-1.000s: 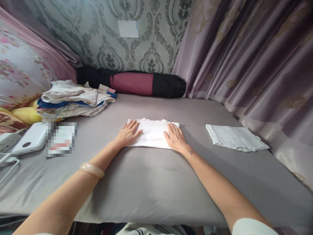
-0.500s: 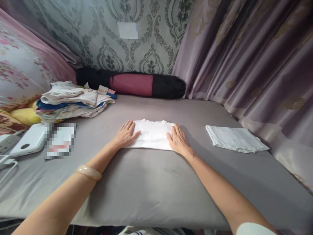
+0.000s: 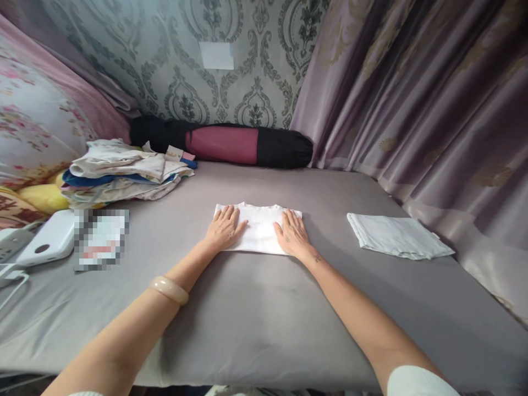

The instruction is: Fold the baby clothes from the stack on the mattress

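Observation:
A white folded garment [image 3: 259, 230] lies flat in front of me on the grey bed sheet [image 3: 264, 313]. It forms a wide rectangle, with small ripples along its far edge. My left hand [image 3: 226, 228] rests palm down on its left part, fingers stretched out and thumb pointing inward. On the right part lies my right hand [image 3: 292, 234], also flat with its fingers extended. A pale bangle [image 3: 169, 290] circles my left forearm. Neither hand grips the cloth.
Another folded pale garment [image 3: 398, 236] lies to the right. A pile of clothes [image 3: 127, 170] sits back left, near a white device [image 3: 49, 236] and a pixelated flat item [image 3: 103, 239]. A long black and maroon bag [image 3: 223, 144] lies along the wall, beside purple curtains [image 3: 371, 82].
Both hands have slid inward over the white garment, closer together, so its left and right edges now show beyond them. The garment itself stays about where it was.

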{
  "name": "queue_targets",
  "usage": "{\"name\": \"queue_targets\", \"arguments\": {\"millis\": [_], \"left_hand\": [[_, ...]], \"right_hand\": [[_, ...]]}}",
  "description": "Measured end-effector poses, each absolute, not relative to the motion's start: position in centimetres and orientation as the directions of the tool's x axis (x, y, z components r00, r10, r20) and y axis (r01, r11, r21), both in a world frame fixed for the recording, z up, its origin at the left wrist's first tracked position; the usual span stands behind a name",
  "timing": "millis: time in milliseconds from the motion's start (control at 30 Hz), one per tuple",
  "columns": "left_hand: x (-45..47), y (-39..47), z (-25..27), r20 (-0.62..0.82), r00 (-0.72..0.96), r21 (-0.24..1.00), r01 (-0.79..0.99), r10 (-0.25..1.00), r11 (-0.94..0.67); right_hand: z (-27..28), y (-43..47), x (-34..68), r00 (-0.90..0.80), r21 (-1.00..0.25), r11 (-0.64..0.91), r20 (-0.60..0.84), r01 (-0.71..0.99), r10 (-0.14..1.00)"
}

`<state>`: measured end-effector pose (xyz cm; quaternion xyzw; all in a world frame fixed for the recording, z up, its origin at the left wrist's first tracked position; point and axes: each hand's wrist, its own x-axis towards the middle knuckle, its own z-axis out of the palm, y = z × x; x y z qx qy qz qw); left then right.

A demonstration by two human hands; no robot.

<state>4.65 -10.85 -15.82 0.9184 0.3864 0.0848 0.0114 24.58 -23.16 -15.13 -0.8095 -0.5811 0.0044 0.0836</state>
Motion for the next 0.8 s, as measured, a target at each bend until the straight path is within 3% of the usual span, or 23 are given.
{"name": "queue_targets", "arguments": {"millis": [367, 633, 800], "left_hand": [[4.6, -10.9, -16.1, 0.17, 0.673, 0.089, 0.717, 0.72, -0.691], [5.3, -11.3, -15.4, 0.125, 0.661, 0.085, 0.736, 0.74, -0.672], [6.8, -12.6, -15.5, 0.162, 0.633, 0.089, 0.754, 0.757, -0.651]], "right_hand": [[-16.3, -23.0, 24.8, 0.322, -0.136, -0.305, 0.133, 0.943, 0.937], [-14.8, -22.7, 24.2, 0.353, -0.148, -0.343, 0.044, 0.927, 0.935], [-14.6, -22.0, 22.9, 0.345, -0.152, -0.331, 0.076, 0.931, 0.936]]}}
